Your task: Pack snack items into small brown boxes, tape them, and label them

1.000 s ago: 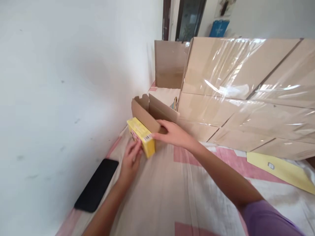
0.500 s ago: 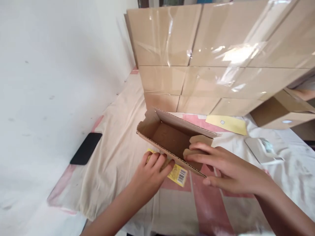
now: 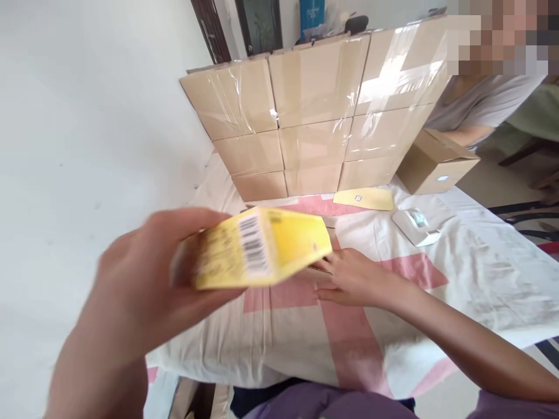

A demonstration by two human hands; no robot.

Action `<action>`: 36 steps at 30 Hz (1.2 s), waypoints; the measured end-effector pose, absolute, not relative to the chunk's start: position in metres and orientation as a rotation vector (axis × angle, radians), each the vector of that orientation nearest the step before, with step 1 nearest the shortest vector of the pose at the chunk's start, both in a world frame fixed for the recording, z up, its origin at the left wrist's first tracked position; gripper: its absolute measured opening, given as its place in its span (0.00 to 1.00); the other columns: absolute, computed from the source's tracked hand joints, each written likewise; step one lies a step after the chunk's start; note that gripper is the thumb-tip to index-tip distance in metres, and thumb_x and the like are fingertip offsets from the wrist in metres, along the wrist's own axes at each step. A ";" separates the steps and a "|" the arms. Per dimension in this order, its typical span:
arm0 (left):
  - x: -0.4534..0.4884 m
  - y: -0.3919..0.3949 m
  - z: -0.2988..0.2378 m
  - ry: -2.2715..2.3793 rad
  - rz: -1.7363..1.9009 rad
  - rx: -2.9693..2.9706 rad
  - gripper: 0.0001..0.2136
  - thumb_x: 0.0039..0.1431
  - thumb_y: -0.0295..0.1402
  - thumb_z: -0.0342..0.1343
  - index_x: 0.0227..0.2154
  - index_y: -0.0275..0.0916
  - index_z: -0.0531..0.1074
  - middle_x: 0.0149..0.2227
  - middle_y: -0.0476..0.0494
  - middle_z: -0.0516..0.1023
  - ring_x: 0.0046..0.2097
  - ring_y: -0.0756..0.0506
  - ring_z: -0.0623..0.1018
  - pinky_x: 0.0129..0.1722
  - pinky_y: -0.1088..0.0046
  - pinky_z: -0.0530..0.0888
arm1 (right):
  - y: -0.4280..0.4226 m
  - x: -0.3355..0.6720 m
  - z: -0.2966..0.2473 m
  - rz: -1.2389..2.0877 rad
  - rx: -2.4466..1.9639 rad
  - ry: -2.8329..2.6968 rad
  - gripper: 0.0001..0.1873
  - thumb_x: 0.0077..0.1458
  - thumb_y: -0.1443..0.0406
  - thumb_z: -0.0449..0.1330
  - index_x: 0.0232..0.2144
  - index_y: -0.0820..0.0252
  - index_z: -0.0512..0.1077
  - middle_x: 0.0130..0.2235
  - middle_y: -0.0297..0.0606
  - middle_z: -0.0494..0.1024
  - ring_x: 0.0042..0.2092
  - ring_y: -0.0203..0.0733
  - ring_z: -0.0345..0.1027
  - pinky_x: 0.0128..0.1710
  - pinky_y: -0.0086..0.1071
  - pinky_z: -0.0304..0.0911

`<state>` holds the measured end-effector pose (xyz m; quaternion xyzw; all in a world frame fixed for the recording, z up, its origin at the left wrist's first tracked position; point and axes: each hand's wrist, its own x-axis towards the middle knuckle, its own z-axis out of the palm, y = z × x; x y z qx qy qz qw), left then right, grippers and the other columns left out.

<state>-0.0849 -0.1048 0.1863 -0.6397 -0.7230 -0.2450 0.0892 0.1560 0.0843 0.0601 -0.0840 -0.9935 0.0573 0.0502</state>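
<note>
Raised close to the camera, my left hand (image 3: 135, 279) is closed around a small yellow box (image 3: 292, 244) with a barcode on its side. Behind it on the cloth-covered table is an open cardboard box (image 3: 318, 274), mostly hidden by the yellow one. My right hand (image 3: 351, 276) is at the right end of that cardboard box, fingers over its edge and thumb lower on the near side. Some of those fingertips are hidden.
A wall of taped cardboard boxes (image 3: 314, 134) stands at the back. Before it lie a yellow card (image 3: 364, 199) and a white tape dispenser-like object (image 3: 417, 227). At right, another person's arm (image 3: 467, 135) is behind a cardboard carton (image 3: 441, 166). A white wall (image 3: 87, 145) borders the left.
My left hand has lifted the yellow box from beside the cardboard box up toward the camera. My right hand stays at the cardboard box. The view has tilted up, showing another person.
</note>
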 end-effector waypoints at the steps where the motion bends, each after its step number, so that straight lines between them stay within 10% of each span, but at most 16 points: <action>1: -0.081 -0.091 0.186 -2.047 -0.617 -1.937 0.24 0.58 0.52 0.62 0.54 0.51 0.68 0.48 0.47 0.81 0.45 0.40 0.80 0.40 0.64 0.75 | 0.083 0.156 0.061 0.143 -0.221 -3.029 0.35 0.62 0.51 0.63 0.65 0.60 0.64 0.61 0.55 0.69 0.37 0.50 0.76 0.29 0.40 0.68; 5: -0.079 -0.048 0.167 -2.012 -0.208 -2.079 0.17 0.61 0.48 0.59 0.46 0.43 0.70 0.37 0.47 0.81 0.36 0.42 0.79 0.31 0.69 0.67 | 0.078 0.167 0.060 0.190 -0.165 -2.965 0.34 0.64 0.48 0.61 0.63 0.61 0.63 0.58 0.53 0.71 0.36 0.47 0.76 0.27 0.39 0.68; 14: -0.073 -0.051 0.133 -2.262 0.032 -2.343 0.23 0.61 0.49 0.58 0.56 0.46 0.67 0.49 0.45 0.81 0.45 0.38 0.81 0.38 0.67 0.70 | 0.070 0.196 0.043 0.229 -0.251 -2.642 0.21 0.67 0.50 0.58 0.49 0.59 0.60 0.54 0.57 0.72 0.42 0.53 0.78 0.30 0.41 0.71; 23: -0.051 -0.008 0.098 -2.050 0.415 -2.561 0.15 0.64 0.42 0.55 0.48 0.38 0.70 0.40 0.37 0.82 0.37 0.37 0.82 0.32 0.65 0.72 | 0.068 0.183 0.026 0.369 -0.247 -2.435 0.19 0.64 0.55 0.62 0.47 0.54 0.57 0.51 0.52 0.73 0.44 0.54 0.78 0.33 0.41 0.72; 36: -0.075 -0.031 0.120 -2.118 -0.087 -2.663 0.18 0.66 0.45 0.56 0.55 0.46 0.73 0.53 0.45 0.82 0.52 0.39 0.81 0.47 0.64 0.76 | 0.063 0.168 -0.018 0.508 -0.322 -2.209 0.43 0.65 0.60 0.63 0.73 0.44 0.46 0.67 0.48 0.66 0.66 0.57 0.63 0.60 0.56 0.67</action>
